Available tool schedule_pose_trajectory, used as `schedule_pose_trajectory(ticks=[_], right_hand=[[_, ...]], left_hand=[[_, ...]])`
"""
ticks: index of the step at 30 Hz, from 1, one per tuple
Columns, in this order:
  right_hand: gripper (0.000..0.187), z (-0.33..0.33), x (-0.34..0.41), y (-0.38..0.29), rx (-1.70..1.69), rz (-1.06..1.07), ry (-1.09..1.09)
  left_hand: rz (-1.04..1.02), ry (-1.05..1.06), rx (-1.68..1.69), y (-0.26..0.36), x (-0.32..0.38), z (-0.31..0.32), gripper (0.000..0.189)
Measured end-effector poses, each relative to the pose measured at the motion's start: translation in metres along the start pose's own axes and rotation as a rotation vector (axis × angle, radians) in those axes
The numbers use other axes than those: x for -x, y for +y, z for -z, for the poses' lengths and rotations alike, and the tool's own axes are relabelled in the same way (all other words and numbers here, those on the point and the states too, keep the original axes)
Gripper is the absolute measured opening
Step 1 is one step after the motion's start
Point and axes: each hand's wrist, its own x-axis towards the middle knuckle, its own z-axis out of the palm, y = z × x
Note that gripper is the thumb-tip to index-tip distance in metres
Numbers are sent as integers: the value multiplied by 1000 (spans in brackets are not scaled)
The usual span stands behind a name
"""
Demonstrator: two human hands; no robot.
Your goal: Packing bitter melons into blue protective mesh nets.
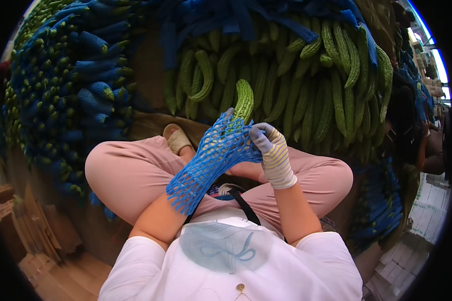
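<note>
A blue foam mesh sleeve (190, 184) is drawn over my left hand (217, 141) and forearm. Through its holes the striped glove shows, closed around the lower end of a light green bitter melon (244, 98). The melon's upper part sticks out beyond the mesh, pointing away from me, and its lower end is hidden. My right hand (275, 152), in a striped glove with grey fingertips, pinches the sleeve's far edge to the right of the melon.
Beyond my crossed legs lies a big heap of bare bitter melons (305, 98), with flat blue mesh sleeves (226, 15) on top. Melons in blue mesh (94, 96) are stacked at left. Cardboard (34, 222) stands lower left, white boxes (429, 207) at right. Another person's arm (423, 146) shows far right.
</note>
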Motion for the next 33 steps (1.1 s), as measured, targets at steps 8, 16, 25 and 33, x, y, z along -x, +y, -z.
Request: schedule_pose_trajectory(ticks=[8, 16, 25, 33], right_hand=[[17, 58, -98, 39, 400, -82, 58], [28, 63, -104, 63, 315, 62, 203], [62, 8, -6, 18, -519, -305, -275], [75, -18, 10, 13, -373, -202, -365]], left_hand=[[-209, -175, -656, 16, 50, 10, 56], [159, 68, -106, 38, 78, -19, 44], [-541, -258, -1167, 38, 71, -31, 37], [-686, 274, -886, 60, 34, -23, 16]])
